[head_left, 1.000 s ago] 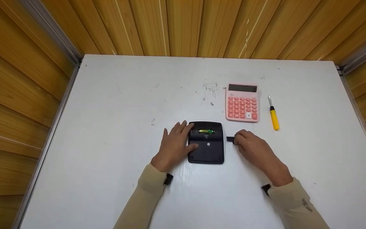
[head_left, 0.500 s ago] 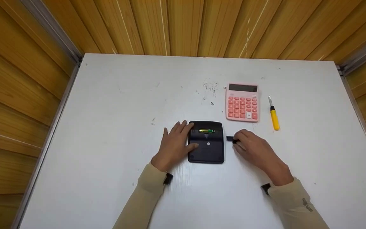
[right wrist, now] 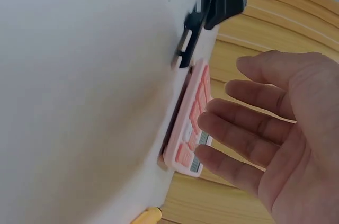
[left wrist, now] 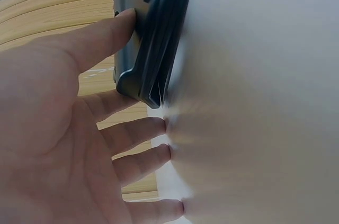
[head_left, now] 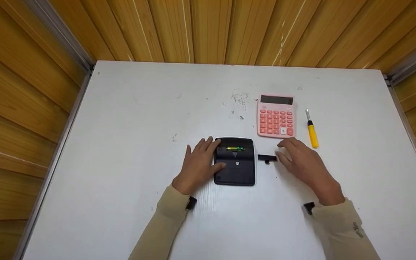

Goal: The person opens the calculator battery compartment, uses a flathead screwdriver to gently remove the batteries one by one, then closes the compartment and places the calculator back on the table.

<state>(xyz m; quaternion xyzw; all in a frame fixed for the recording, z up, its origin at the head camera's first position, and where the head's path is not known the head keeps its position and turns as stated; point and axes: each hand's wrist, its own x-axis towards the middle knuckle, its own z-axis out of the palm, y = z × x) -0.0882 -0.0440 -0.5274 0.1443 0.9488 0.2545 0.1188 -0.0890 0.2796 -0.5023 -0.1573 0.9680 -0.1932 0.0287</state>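
black device (head_left: 237, 175) touched by spread left grip (head_left: 198, 164)

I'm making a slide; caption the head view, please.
Left hand on a black device, its battery exposed; right hand, holding nothing, beside a small black piece.

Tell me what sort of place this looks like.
Probably a small workbench booth: a white table, wood-look panels along its far edge and both sides, and a black device lying there with its battery exposed.
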